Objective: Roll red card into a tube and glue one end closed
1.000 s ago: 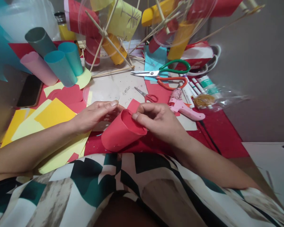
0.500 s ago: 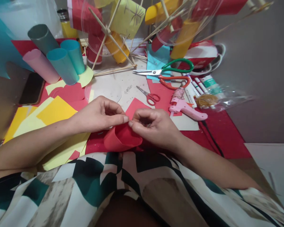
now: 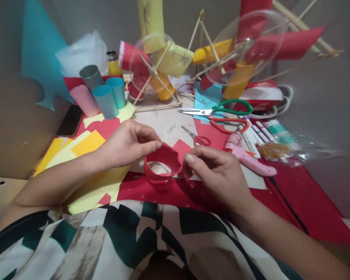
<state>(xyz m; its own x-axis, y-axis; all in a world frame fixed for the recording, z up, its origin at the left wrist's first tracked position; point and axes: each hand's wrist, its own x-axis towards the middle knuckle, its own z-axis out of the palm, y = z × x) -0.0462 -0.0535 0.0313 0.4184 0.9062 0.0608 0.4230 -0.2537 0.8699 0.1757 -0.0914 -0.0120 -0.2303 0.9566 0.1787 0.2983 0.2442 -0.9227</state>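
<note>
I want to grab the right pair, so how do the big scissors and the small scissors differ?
The big scissors have one green handle and one orange; the small scissors have two red handles. The big scissors are clearly longer and bulkier than the small scissors. Both have metal blades pointing leftward.

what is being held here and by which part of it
The left hand pinches the red paper tube by its upper rim. The right hand is beside it; whether it grips the paper cannot be told.
</note>
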